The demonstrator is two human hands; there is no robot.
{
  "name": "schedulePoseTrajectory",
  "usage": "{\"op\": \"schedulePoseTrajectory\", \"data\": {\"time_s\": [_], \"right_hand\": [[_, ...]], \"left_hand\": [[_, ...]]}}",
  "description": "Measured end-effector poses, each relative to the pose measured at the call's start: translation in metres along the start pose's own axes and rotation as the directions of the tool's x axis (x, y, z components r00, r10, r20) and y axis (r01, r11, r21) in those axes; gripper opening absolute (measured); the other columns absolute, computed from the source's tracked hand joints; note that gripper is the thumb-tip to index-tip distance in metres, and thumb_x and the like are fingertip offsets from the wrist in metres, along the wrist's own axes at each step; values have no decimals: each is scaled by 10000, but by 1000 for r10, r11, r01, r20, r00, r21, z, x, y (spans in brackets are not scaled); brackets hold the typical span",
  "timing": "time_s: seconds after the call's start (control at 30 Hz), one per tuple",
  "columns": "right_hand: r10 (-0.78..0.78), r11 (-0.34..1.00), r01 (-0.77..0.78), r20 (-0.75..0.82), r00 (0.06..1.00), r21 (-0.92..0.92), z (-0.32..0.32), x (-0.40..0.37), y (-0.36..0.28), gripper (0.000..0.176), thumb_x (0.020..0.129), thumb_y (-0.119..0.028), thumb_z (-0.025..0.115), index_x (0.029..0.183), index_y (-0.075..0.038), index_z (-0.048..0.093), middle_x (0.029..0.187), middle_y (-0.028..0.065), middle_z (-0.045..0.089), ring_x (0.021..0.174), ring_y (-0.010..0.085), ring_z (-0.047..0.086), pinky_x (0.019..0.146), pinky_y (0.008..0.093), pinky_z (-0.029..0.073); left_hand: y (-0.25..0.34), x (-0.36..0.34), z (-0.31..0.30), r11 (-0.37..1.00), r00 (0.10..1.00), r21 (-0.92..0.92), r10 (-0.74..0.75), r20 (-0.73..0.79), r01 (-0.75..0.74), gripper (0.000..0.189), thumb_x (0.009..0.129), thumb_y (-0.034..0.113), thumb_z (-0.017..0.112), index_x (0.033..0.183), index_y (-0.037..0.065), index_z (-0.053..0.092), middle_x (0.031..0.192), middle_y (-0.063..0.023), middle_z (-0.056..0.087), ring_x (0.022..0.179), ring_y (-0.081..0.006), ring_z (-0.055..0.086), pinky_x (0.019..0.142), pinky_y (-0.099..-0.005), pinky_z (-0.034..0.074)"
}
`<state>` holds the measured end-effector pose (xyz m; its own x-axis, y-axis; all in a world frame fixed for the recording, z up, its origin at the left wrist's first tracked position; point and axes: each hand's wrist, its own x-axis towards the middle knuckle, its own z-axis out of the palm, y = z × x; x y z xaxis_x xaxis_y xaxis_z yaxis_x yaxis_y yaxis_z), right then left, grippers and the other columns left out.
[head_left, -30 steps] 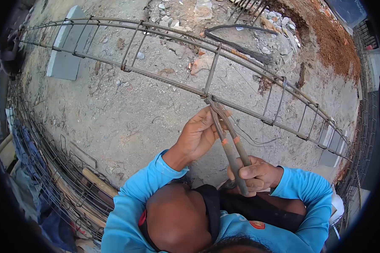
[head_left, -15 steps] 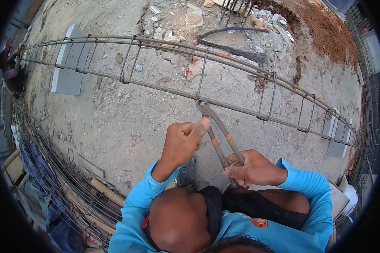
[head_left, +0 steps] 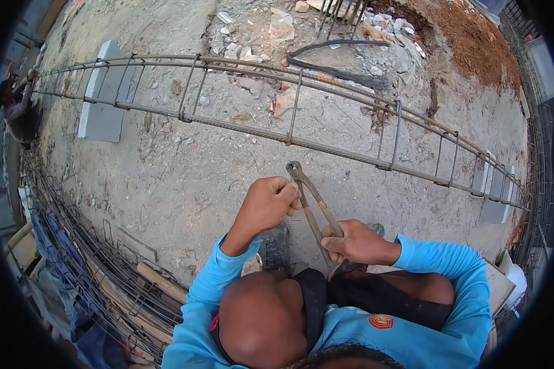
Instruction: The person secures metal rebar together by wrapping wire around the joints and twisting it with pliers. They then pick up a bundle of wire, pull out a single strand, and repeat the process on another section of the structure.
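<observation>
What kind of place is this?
Probably a building site: a long rusty steel rebar cage rests on grey concrete blocks, broken stone rubble lies behind, and the right hand grips metal pincers.

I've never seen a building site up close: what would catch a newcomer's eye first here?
First, the pincers at the centre, gripped by the right hand, with the clenched left hand beside them. Behind them a long rebar cage arcs across the dirt from left to right, resting on grey concrete blocks. A bundle of dark wire lies beyond it at the top.
</observation>
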<state>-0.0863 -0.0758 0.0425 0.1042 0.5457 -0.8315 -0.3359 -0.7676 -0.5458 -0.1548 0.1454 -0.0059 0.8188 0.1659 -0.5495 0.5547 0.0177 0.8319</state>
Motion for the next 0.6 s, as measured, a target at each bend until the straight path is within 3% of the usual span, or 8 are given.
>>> {"op": "schedulePoseTrajectory", "data": {"time_s": [0.07,0.13,0.2,0.27,0.3,0.4,0.5,0.6], "right_hand": [[1,1000,-1,-9,1000,-12,-2,0,7,251,974,-237,570,872,-12,616,691,39,614,644,127,578,612,313,474],[6,999,-6,-13,1000,-33,-3,-1,10,253,969,-236,577,866,-9,615,684,43,610,651,134,578,620,321,475],[-92,979,68,-116,989,-193,-3,-2,9,245,944,-229,594,870,4,613,688,122,640,641,249,633,630,398,491],[-152,930,84,-165,974,-358,-3,-3,8,243,930,-229,599,883,9,611,709,171,648,664,324,645,646,441,495],[-219,854,87,-204,954,-513,-2,-4,7,244,915,-228,605,896,15,609,731,219,656,687,399,656,663,484,500],[-273,775,71,-231,934,-627,2,-4,9,246,893,-229,613,937,14,607,766,266,654,725,475,638,690,538,498],[-381,702,114,-236,894,-703,6,-1,17,248,881,-222,616,953,15,597,753,263,648,714,466,641,697,541,503],[-478,634,137,-247,843,-761,5,-1,16,240,875,-213,619,956,11,596,738,268,637,704,471,635,688,540,502]], "left_hand": [[-1,-1,-7,961,979,-211,-151,139,179,269,992,187,562,950,-54,673,762,-116,695,605,-169,660,551,-288,521],[-2,-3,-8,945,967,-247,-172,189,216,255,995,172,552,980,-56,667,782,-132,703,624,-192,681,563,-292,541],[-4,-3,-8,927,954,-282,-184,235,248,244,997,156,542,1011,-57,660,802,-148,711,644,-214,702,576,-297,561],[-12,-1,-5,766,917,-531,-189,352,361,240,997,135,530,1031,-69,651,833,-174,717,667,-240,718,596,-317,586],[-16,-1,-3,767,917,-529,-190,352,362,240,997,135,530,1031,-69,651,833,-174,717,667,-240,718,596,-317,586],[-22,-4,3,710,933,-624,-138,331,326,253,1003,136,517,1028,-79,648,867,-196,718,705,-255,727,626,-321,595],[-24,-6,2,765,959,-597,-94,268,241,273,1002,165,537,1017,-85,647,882,-200,713,730,-259,725,651,-325,590],[-26,-7,-3,688,953,-695,18,301,207,294,1007,192,545,1005,-84,646,892,-205,711,747,-265,721,671,-345,587]]}}
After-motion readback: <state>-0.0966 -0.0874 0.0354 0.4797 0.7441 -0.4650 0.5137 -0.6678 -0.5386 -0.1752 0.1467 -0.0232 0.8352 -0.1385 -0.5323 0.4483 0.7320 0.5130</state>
